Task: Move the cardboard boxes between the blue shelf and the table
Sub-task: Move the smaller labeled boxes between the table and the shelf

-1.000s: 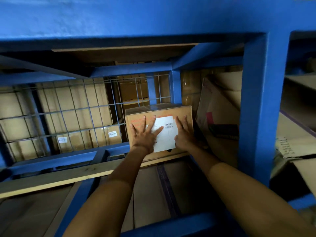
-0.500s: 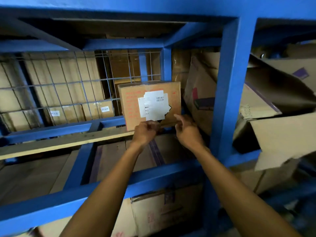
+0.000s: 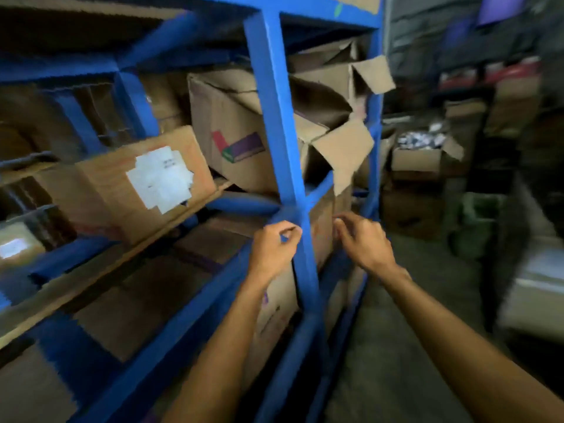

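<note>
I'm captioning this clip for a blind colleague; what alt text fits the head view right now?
Both hands, the left hand and right hand, hang loosely curled and hold nothing in front of the blue shelf. A labelled cardboard box sits on the shelf beside a larger open box. The picture is blurred.

Dim indoor light, source not visible; shelf recesses (image 3: 91, 29) sit in deep shadow. Heavy motion blur throughout, worst at the right edge. Wide-angle bowing bends the blue upright (image 3: 283, 141); white label (image 3: 161, 178) smeared, unreadable
</note>
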